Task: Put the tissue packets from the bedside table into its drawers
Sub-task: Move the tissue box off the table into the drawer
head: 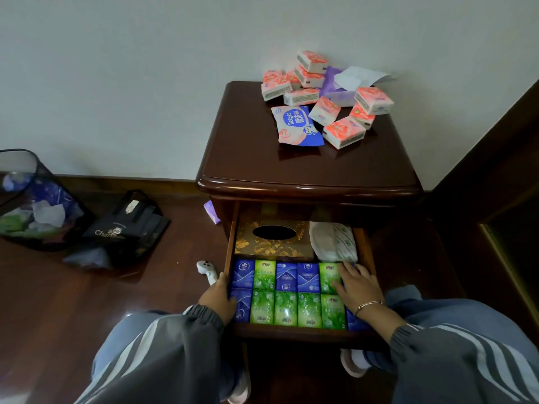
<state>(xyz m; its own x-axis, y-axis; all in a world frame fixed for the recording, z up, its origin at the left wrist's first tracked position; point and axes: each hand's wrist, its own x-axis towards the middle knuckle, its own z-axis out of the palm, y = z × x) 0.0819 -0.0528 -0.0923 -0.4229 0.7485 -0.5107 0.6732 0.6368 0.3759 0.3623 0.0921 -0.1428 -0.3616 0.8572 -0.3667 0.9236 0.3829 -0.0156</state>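
Several pink-and-white tissue packets lie heaped at the back of the dark wooden bedside table, beside a blue and pink wet-wipe pack. The top drawer is pulled out and holds two rows of blue and green tissue packets. My left hand grips the drawer's left edge, fingers over a blue packet. My right hand lies flat with spread fingers on the packets at the right end of the rows.
A gold-patterned tissue box and a white plastic-wrapped pack fill the drawer's back. On the floor to the left are a mesh bin, a black bag, a white controller and a purple packet. Dark furniture stands at right.
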